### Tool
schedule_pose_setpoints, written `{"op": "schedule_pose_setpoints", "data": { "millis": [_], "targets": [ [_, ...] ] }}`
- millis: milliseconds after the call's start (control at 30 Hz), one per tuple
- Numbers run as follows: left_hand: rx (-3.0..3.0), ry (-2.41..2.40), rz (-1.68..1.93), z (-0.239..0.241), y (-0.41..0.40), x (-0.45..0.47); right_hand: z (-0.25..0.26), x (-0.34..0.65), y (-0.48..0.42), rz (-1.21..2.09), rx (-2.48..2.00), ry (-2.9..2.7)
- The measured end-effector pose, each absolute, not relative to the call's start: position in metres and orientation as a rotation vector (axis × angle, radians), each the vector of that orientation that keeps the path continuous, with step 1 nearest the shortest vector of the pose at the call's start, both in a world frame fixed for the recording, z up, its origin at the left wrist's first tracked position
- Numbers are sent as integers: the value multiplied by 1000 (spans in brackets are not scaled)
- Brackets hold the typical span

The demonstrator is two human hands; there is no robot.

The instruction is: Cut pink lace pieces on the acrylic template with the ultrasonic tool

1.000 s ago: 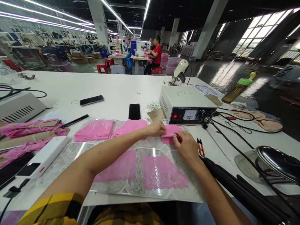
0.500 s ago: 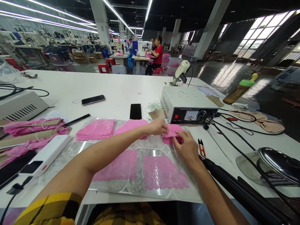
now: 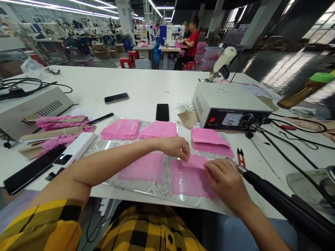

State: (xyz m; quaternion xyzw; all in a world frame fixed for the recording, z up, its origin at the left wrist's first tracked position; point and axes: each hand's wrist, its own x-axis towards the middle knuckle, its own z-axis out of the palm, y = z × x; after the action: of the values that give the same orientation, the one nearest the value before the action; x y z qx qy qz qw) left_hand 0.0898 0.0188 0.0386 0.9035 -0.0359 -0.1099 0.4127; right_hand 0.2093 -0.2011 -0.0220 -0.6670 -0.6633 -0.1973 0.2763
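Note:
My left hand (image 3: 176, 147) pinches the left end of a pink fabric piece (image 3: 195, 161) between thumb and fingers. At its other end, my right hand (image 3: 227, 179) grips the same piece. They hold it over a pink fabric stack (image 3: 183, 183) at the front right of a clear plastic template (image 3: 149, 187). Just behind lies another pink stack (image 3: 209, 137), its top layer folded or lifted. Beside my right hand runs a black-handled pen tool (image 3: 264, 186) with a metal tip; I cannot tell whether that hand also holds it.
A control box (image 3: 235, 120) with a dial stands at the back right. Orange-handled snips (image 3: 241, 158) lie right of the template. Two phones, one black phone (image 3: 162, 112) near the template, lie behind. Bundled pink fabric (image 3: 60, 122) sits left. A co-worker (image 3: 192, 42) sits across the room.
Both hands have moved from the back right stack toward me, carrying a pink fabric piece over the front right stack. The pen tool has shifted relative to the snips. The view has turned and tilted.

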Motion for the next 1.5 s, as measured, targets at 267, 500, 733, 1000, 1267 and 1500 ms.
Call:
{"op": "schedule_pose_setpoints", "data": {
  "millis": [267, 500, 733, 1000, 1267, 1500],
  "targets": [
    [2328, -131, -250, 27, -14, 45, -22, 181, -231, -391, -1567, -2010],
    [2511, -242, -188, 19, -32, 30, -27, 180, -235, -342, -1545, -2018],
    [2687, -249, -113, 14, -35, 28, -26, 180, -239, -297, -1597, -1995],
    [2780, -144, 6, 10, -35, 17, -29, 189, -252, -213, -1703, -1849],
    [2775, -135, 75, 14, -45, 26, -31, 186, -256, -162, -1756, -1726],
    [2660, -173, 11, 8, -83, 67, -33, 184, -261, -166, -1809, -1646]
  ]
}}
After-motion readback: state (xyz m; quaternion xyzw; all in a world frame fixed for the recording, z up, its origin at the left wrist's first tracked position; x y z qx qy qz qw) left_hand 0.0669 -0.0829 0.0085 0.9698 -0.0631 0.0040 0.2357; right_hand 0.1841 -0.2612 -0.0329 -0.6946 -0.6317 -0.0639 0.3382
